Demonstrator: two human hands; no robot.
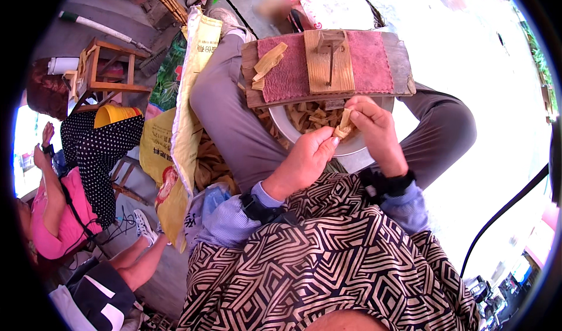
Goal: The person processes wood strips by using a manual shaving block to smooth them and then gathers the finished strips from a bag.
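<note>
Over a metal basin, my left hand and my right hand meet, both closed. Between their fingertips they pinch a pale tan, folded strip that looks like dried husk. Just beyond, a wooden board rests across the basin and my legs. Reddish cloth covers much of it, and a lighter wood block with an upright metal spike is fixed in the middle. Loose tan pieces lie at the board's left end. Similar pieces fill the basin.
A yellow-and-white woven sack stands open by my left leg, with more tan pieces beside it. Farther left sit a person in a pink top, a wooden stool and a yellow container. A black cable curves at right.
</note>
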